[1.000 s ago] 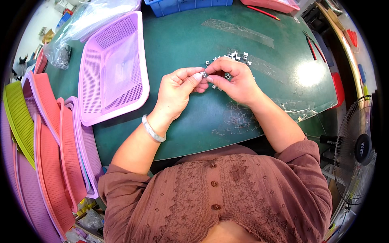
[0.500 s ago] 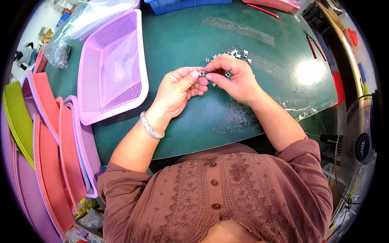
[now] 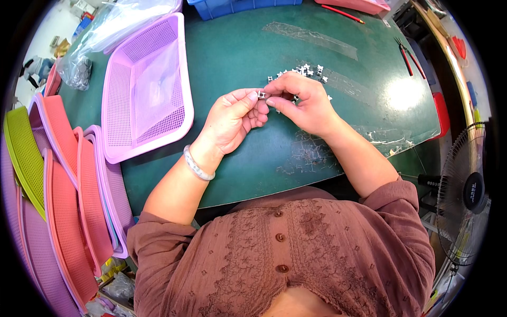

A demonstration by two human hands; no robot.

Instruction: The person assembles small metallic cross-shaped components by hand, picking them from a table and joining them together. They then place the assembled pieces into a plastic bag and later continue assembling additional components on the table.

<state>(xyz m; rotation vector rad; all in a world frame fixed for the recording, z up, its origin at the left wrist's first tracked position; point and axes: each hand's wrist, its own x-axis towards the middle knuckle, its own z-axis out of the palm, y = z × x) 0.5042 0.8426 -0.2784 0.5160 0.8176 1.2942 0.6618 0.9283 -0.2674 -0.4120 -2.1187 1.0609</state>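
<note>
My left hand [image 3: 232,119] and my right hand [image 3: 303,103] meet over the middle of the green table [image 3: 237,58]. Between their fingertips they pinch one small white plastic part [image 3: 261,95]. Just beyond my right hand lies a loose pile of several similar small white parts [image 3: 306,71]. A pale bangle [image 3: 196,164] sits on my left wrist. My fingers hide most of the held part.
A lilac mesh basket [image 3: 119,95] lined with a clear bag stands left of my hands. Stacked pink, lilac and green baskets [image 3: 63,174] lean at the far left. Red-handled pliers [image 3: 409,55] lie at the right, a fan [image 3: 467,195] stands lower right, a blue bin [image 3: 232,6] at the back.
Both hands stay together over the same spot. The fingers have shifted slightly around the small white part.
</note>
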